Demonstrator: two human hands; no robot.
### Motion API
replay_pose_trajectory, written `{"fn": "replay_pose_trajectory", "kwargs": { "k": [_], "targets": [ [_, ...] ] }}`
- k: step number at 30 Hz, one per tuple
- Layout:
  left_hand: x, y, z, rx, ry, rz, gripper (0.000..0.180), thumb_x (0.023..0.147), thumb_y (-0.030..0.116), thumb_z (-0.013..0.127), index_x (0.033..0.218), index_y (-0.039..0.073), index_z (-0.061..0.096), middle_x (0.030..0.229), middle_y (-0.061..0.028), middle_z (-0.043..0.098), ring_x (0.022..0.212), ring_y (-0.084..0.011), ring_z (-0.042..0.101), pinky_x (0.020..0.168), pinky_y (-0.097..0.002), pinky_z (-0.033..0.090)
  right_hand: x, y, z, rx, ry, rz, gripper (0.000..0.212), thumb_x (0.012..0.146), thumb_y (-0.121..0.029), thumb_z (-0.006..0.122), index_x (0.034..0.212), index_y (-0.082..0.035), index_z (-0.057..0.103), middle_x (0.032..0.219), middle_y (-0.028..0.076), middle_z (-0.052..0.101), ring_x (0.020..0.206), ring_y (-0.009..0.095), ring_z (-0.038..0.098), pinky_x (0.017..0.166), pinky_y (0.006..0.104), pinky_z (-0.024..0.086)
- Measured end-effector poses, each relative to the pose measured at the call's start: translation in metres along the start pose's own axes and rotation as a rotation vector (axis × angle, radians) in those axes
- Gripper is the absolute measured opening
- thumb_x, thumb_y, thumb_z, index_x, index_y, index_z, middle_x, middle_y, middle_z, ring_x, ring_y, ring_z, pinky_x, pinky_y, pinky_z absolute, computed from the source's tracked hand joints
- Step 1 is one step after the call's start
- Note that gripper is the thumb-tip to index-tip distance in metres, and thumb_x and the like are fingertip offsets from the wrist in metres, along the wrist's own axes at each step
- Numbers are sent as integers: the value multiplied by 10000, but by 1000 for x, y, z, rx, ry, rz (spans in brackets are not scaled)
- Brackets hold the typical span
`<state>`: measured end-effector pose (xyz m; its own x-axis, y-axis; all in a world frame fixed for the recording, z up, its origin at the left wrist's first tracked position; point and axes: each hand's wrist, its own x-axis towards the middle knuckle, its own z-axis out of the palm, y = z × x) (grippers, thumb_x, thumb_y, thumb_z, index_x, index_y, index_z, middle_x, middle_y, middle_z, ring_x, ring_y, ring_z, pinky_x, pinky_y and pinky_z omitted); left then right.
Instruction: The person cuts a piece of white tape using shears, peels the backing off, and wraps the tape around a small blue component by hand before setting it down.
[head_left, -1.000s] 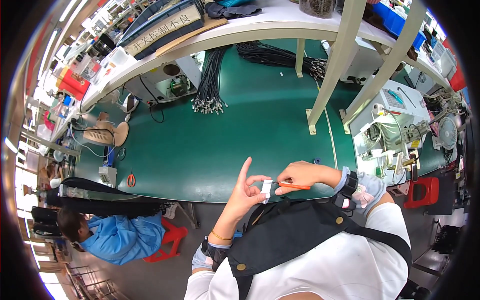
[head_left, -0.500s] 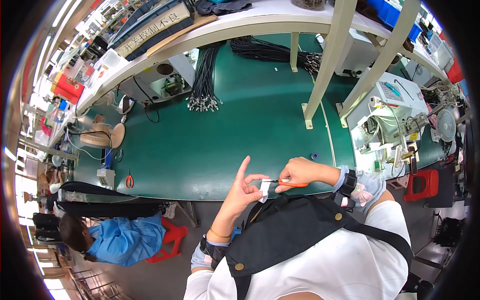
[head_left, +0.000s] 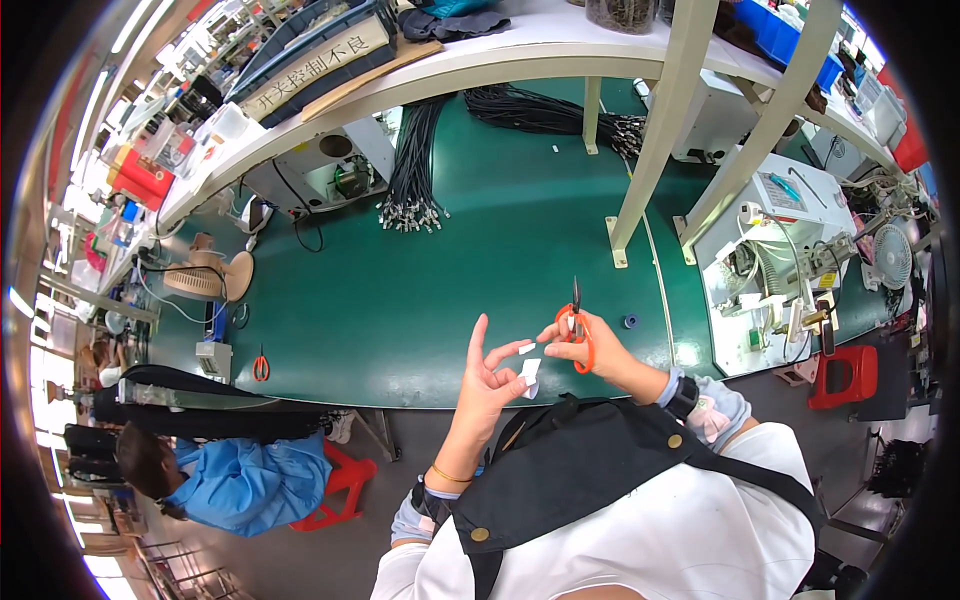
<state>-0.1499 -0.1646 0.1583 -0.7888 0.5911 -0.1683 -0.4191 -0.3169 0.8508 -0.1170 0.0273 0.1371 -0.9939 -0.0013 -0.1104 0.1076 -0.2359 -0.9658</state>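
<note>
Over the near edge of the green bench, my left hand [head_left: 487, 388] pinches a white paper strip [head_left: 530, 377] at the thumb, its index finger stretched upward. A small separate white piece [head_left: 526, 348] sits at the tip of another left finger. Close by on the right, my right hand [head_left: 607, 348] has its fingers around orange-handled scissors [head_left: 577, 320]. Their dark blades point away from me and look closed. The thumb and index finger of the right hand reach toward the small white piece; whether they touch it I cannot tell.
Bundles of black cables [head_left: 408, 190] lie at the back. A purple roll [head_left: 630, 322] sits right of my hands; other orange-handled scissors [head_left: 261, 367] lie left. A beige fan [head_left: 238, 275] stands left, a machine [head_left: 780, 215] right, beyond shelf posts [head_left: 650, 150]. A seated person [head_left: 250, 480] in blue is at lower left.
The scissors have left the paper strip and turned from pointing left to pointing away from me. A small white piece now shows apart from the strip. My right hand has opened toward it.
</note>
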Motion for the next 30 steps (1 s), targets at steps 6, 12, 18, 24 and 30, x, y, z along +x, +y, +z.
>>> {"fn": "replay_pose_trajectory", "kwargs": {
  "k": [6,12,18,24,30],
  "targets": [
    [2,0,9,62,24,29,969,705,-88,637,1405,137,6,1194,-199,474,702,-103,577,673,-243,512,7,3,14,179,83,-39,322,718,-37,712,762,-76,395,787,95,600,768,113,581,652,236,462],
    [1,0,9,120,15,44,948,717,-103,601,1404,135,-9,1229,-211,449,689,-101,575,666,-244,514,9,1,17,35,151,-71,299,737,-36,694,761,-84,401,749,66,586,739,104,575,645,226,452],
    [1,3,4,259,20,103,947,719,-100,602,1403,132,-10,1295,-232,387,666,-93,562,641,-232,507,11,-15,13,-124,121,-130,303,743,-28,681,752,-96,386,739,49,567,700,90,549,639,209,434],
    [8,8,-1,67,166,226,953,727,-64,632,1403,130,-10,1339,-236,326,652,-76,538,632,-211,484,8,-37,10,129,-105,-1,350,719,-18,690,733,-110,353,736,37,539,702,89,509,646,227,419],
    [9,7,13,43,149,219,953,734,-28,653,1403,127,-8,1341,-233,322,651,-73,529,643,-210,475,10,-35,18,123,-174,43,370,700,-50,719,736,-111,356,731,30,527,693,89,487,643,236,412]
  ]
}}
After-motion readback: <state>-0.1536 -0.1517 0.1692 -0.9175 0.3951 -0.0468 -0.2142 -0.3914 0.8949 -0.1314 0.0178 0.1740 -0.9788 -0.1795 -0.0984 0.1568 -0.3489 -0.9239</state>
